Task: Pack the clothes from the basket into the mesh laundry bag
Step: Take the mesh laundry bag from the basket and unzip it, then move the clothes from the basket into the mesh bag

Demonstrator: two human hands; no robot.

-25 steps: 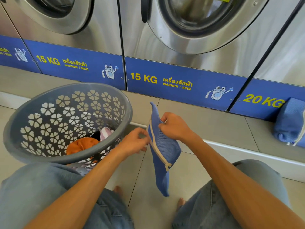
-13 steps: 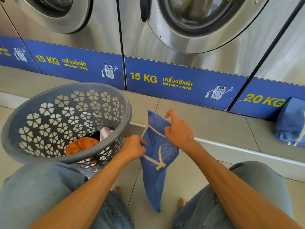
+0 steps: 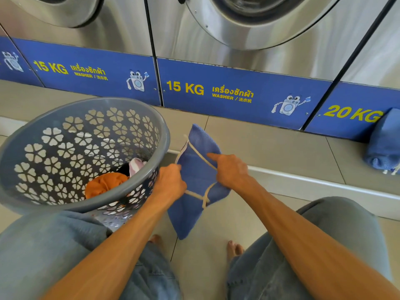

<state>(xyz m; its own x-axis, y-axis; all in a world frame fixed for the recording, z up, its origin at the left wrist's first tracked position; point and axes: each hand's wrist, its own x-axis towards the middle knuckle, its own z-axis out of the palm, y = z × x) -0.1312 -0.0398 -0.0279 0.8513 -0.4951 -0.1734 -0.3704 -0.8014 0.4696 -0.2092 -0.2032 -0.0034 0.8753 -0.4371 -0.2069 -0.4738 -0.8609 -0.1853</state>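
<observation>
A blue mesh laundry bag (image 3: 194, 176) with a cream zipper edge hangs between my knees. My left hand (image 3: 171, 184) grips its left edge, and my right hand (image 3: 230, 171) holds the right edge with the index finger pointing across the mouth. The mouth is pulled apart into a wide gap. To the left, a grey plastic basket (image 3: 43, 135) with flower-shaped holes leans on my left knee. Inside it lie an orange garment (image 3: 104, 185), a pink-and-white one (image 3: 136, 165) and something dark between them.
Steel washers with blue "15 KG" and "20 KG" panels (image 3: 216, 92) stand straight ahead on a raised tiled step (image 3: 270, 148). A second stuffed blue mesh bag (image 3: 383, 144) rests on that step at the far right. My bare feet (image 3: 234, 249) are on the floor tiles.
The bag's zipper mouth has been pulled open wider between my hands, and the bag has dropped slightly. The basket stays put.
</observation>
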